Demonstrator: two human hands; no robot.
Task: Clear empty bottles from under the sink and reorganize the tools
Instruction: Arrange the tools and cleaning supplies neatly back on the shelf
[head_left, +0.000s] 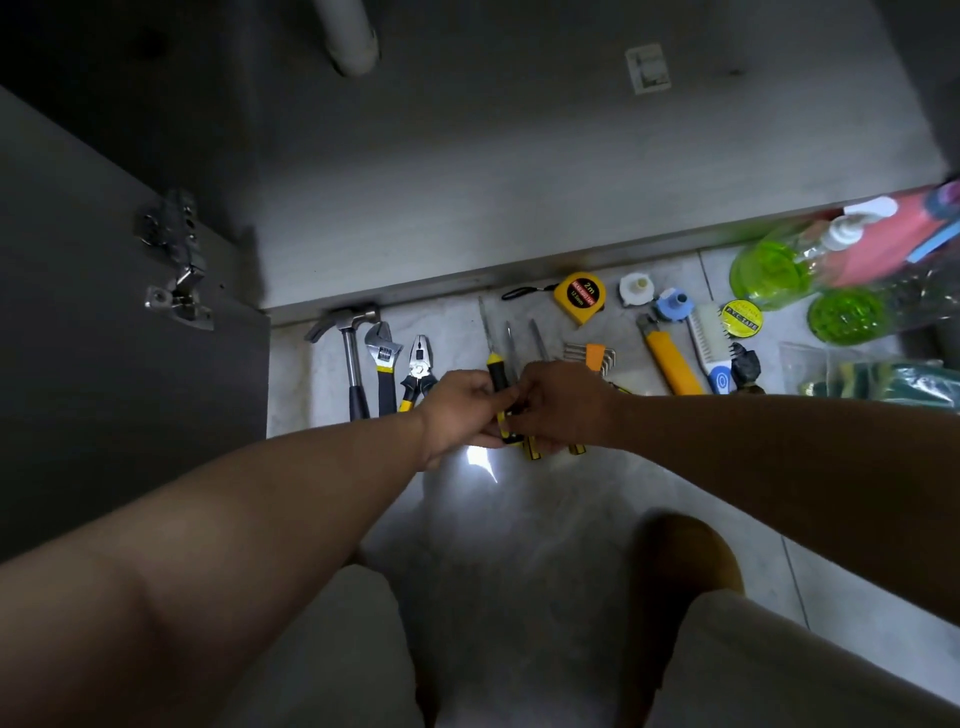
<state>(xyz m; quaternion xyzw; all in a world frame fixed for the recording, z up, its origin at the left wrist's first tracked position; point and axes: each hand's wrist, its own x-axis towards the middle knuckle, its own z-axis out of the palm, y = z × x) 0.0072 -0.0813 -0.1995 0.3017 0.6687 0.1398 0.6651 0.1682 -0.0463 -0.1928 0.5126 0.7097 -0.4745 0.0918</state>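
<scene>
Together, our left hand (460, 408) and right hand (558, 402) close on the black-and-yellow screwdrivers (497, 379) on the tile floor (545, 519) before the open sink cabinet (467, 182). To their left lie pliers (417, 371), a wrench (383, 364) and a hammer (349, 343); a tape measure (581, 297) and green bottles (774, 267) sit to the right. We judge the crowded shafts could roll and nudge the pliers out of line.

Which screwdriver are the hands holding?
The leftmost screwdriver, with the black-and-yellow handle. Both hands pinch it; the other two lie to its right.
</scene>
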